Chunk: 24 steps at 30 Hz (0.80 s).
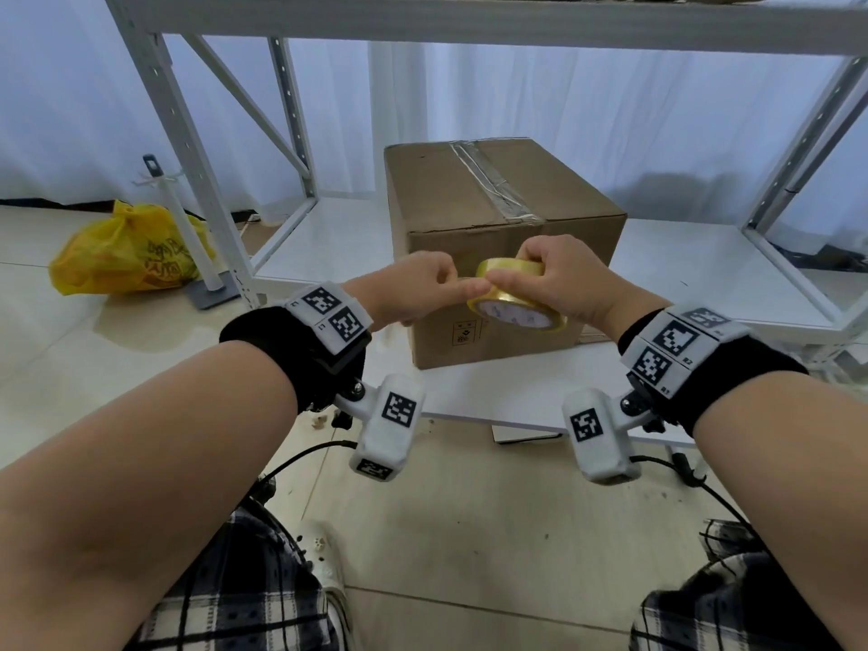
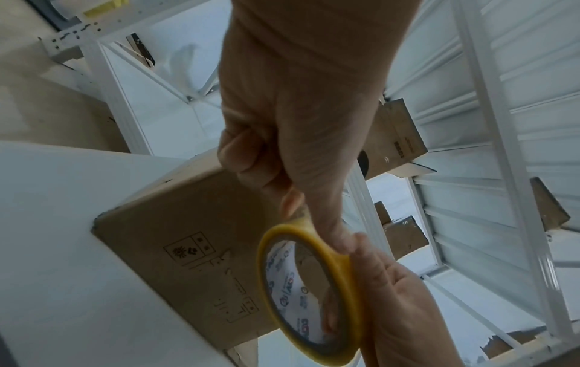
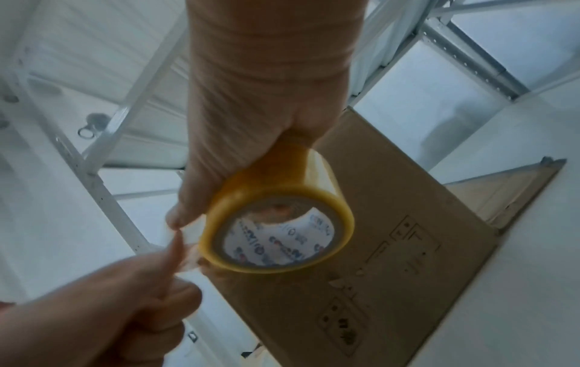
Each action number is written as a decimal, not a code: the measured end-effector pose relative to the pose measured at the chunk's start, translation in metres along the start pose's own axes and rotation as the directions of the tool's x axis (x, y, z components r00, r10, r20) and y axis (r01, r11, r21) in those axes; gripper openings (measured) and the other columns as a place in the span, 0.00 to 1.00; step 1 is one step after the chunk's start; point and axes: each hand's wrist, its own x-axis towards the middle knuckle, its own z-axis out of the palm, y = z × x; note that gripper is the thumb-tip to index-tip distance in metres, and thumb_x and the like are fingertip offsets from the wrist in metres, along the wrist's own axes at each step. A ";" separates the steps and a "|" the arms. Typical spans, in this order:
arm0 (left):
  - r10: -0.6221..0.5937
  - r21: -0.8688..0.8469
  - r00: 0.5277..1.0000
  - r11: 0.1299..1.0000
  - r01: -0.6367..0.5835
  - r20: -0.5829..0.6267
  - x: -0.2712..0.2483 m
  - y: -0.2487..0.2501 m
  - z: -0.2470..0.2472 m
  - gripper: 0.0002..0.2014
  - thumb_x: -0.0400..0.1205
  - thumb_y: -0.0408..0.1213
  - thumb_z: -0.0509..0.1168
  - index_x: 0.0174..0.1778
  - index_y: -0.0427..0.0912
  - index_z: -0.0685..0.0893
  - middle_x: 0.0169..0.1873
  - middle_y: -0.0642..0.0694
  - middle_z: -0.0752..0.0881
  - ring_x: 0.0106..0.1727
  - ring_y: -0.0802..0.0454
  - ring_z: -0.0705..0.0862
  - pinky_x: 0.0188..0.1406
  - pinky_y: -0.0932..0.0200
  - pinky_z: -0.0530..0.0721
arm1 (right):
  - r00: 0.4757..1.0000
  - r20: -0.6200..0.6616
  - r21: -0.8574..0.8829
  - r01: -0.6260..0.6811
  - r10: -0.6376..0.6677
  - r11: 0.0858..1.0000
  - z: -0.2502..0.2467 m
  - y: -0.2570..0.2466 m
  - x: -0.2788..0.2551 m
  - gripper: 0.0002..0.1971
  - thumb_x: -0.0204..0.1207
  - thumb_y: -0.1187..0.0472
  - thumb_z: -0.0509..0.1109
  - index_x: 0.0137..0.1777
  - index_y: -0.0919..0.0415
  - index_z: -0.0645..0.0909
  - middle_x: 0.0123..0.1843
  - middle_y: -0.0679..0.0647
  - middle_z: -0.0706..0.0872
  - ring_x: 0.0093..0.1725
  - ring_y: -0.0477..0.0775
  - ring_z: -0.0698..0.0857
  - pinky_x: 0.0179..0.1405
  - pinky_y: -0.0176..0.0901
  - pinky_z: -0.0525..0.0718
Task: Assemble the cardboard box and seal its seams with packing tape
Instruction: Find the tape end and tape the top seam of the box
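A closed brown cardboard box (image 1: pixel 493 237) stands on a low white shelf board (image 1: pixel 516 397); clear tape runs along its top centre seam. In front of its near face my right hand (image 1: pixel 530 270) grips a yellow packing tape roll (image 1: pixel 514 300), fingers over the rim. My left hand (image 1: pixel 458 286) meets the roll's left side and pinches the clear free end of the tape (image 3: pixel 191 255) between thumb and forefinger. The left wrist view shows the roll (image 2: pixel 338 285) edge-on below the left hand (image 2: pixel 298 198), with the box (image 2: pixel 188 236) behind. In the right wrist view the right hand (image 3: pixel 251 136) holds the roll (image 3: pixel 313 178).
White metal rack uprights (image 1: pixel 188 148) frame the shelf on both sides, with a shelf overhead. A yellow plastic bag (image 1: pixel 127 251) and a white post on a grey base (image 1: pixel 206 274) sit on the floor at the left. More cardboard boxes (image 2: pixel 398 139) lie further back.
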 end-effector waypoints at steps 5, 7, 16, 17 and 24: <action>0.052 0.033 0.996 0.998 -0.050 -0.078 -0.002 -0.004 -0.012 0.16 0.82 0.47 0.65 0.43 0.36 0.86 0.30 0.47 0.76 0.31 0.58 0.71 0.32 0.64 0.70 | 0.962 0.269 0.105 -0.073 0.042 0.992 -0.005 -0.012 -0.003 0.21 0.68 0.47 0.77 0.53 0.58 0.75 0.45 0.54 0.85 0.41 0.53 0.86 0.39 0.43 0.84; 0.053 0.064 0.986 0.997 -0.043 -0.161 0.000 -0.006 -0.014 0.14 0.81 0.48 0.66 0.40 0.40 0.88 0.35 0.44 0.78 0.42 0.53 0.73 0.44 0.56 0.72 | 0.937 0.344 0.135 -0.110 0.057 0.985 -0.005 -0.016 -0.006 0.20 0.73 0.52 0.76 0.59 0.56 0.73 0.48 0.51 0.85 0.43 0.49 0.86 0.38 0.39 0.83; 0.157 0.170 0.950 0.979 -0.114 -0.268 0.007 0.017 -0.001 0.13 0.85 0.40 0.60 0.40 0.38 0.82 0.44 0.49 0.70 0.40 0.61 0.71 0.40 0.71 0.69 | 0.924 0.383 -0.059 0.048 -0.022 0.997 0.008 -0.022 -0.006 0.21 0.77 0.53 0.72 0.64 0.59 0.69 0.53 0.54 0.83 0.49 0.54 0.86 0.46 0.47 0.87; 0.164 0.159 0.945 0.980 -0.122 -0.283 0.008 0.018 0.000 0.13 0.85 0.40 0.60 0.39 0.38 0.82 0.43 0.49 0.70 0.39 0.62 0.70 0.37 0.72 0.68 | 0.925 0.380 -0.102 0.066 -0.023 0.993 0.010 -0.021 -0.006 0.21 0.76 0.53 0.72 0.64 0.59 0.69 0.54 0.55 0.83 0.50 0.55 0.85 0.48 0.48 0.86; 0.161 0.092 0.920 0.986 -0.136 -0.359 0.008 0.017 0.000 0.13 0.84 0.40 0.62 0.33 0.41 0.80 0.38 0.53 0.68 0.37 0.61 0.70 0.38 0.74 0.70 | 0.932 0.346 -0.266 -0.009 0.104 0.964 0.012 -0.018 -0.005 0.26 0.74 0.42 0.71 0.61 0.59 0.71 0.49 0.52 0.81 0.42 0.50 0.84 0.42 0.44 0.84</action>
